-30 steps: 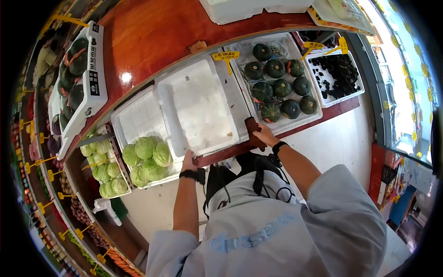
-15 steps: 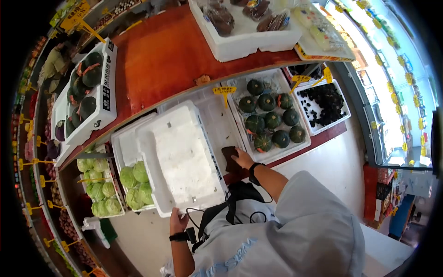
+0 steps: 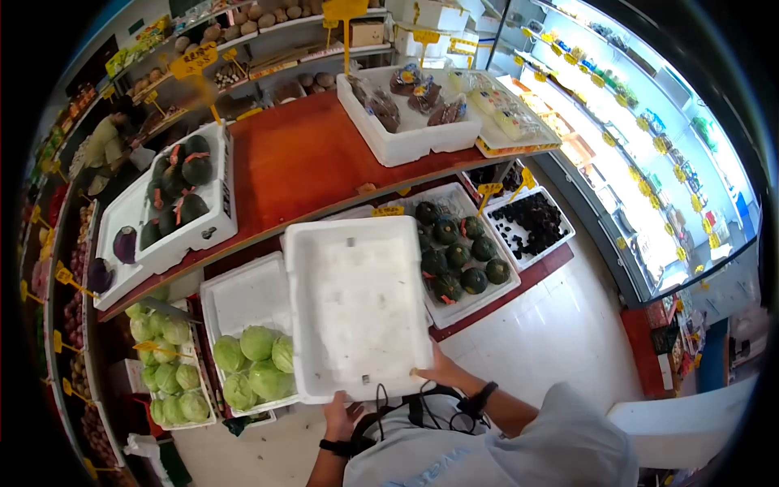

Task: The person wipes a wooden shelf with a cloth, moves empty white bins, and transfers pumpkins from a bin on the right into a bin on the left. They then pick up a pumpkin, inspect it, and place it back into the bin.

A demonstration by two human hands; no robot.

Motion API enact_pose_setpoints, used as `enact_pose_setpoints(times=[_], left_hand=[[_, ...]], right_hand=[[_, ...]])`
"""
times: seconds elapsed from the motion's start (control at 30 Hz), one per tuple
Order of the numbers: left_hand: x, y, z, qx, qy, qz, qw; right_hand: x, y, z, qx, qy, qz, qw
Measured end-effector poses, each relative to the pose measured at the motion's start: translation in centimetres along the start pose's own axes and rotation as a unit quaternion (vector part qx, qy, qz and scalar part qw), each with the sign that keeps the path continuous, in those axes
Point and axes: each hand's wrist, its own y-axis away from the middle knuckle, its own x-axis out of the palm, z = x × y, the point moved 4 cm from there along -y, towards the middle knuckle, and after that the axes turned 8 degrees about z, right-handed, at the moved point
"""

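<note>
A white foam box is held up in front of me, its inside bare apart from a few dark specks. My left hand is closed on its near edge, left of the middle, with the fingers partly under the rim. At the near right corner, my right hand grips the box's side; most of its fingers are hidden. Left of the box, green cabbages lie in another white foam box, which it partly covers. To the right, dark green pumpkins sit in a foam tray, partly hidden by the held box.
Above the low shelf runs a red-brown tabletop bearing a box of dark green gourds and eggplants and a box of bagged produce. Black fungus lies at right near a lit fridge. A person is at far left.
The foam box has risen and shifted right, now covering part of the pumpkin tray. My right hand has left the dark brown piece and taken the box's side; that piece is out of sight.
</note>
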Motion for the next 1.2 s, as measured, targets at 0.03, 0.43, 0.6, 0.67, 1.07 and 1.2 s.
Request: enact_pose_setpoints(times=[0.03, 0.43, 0.6, 0.67, 1.07, 1.2], left_hand=[[0.7, 0.5, -0.3, 0.008, 0.003, 0.003, 1.000], [8.0, 7.0, -7.4, 0.165, -0.115, 0.168, 0.965], [8.1, 5.7, -12.8, 0.330, -0.177, 0.194, 0.907], [8.2, 4.7, -14.9, 0.462, -0.288, 0.233, 0.806], [13.7, -0.6, -28.6, 0.453, -0.325, 0.060, 0.828], [16.6, -2.6, -33.9, 0.414, -0.338, -0.014, 0.845]], right_hand=[[0.2, 0.9, -0.4, -0.016, 0.021, -0.030, 0.999], [-5.4, 6.8, 4.3, -0.019, 0.004, -0.266, 0.964], [-8.7, 1.3, 9.7, -0.085, 0.062, -0.233, 0.967], [-8.6, -1.3, 13.4, -0.113, 0.073, -0.195, 0.972], [-13.8, -23.4, 20.2, -0.139, 0.047, -0.151, 0.978], [-14.4, -27.3, 23.4, -0.137, 0.031, -0.153, 0.978]])
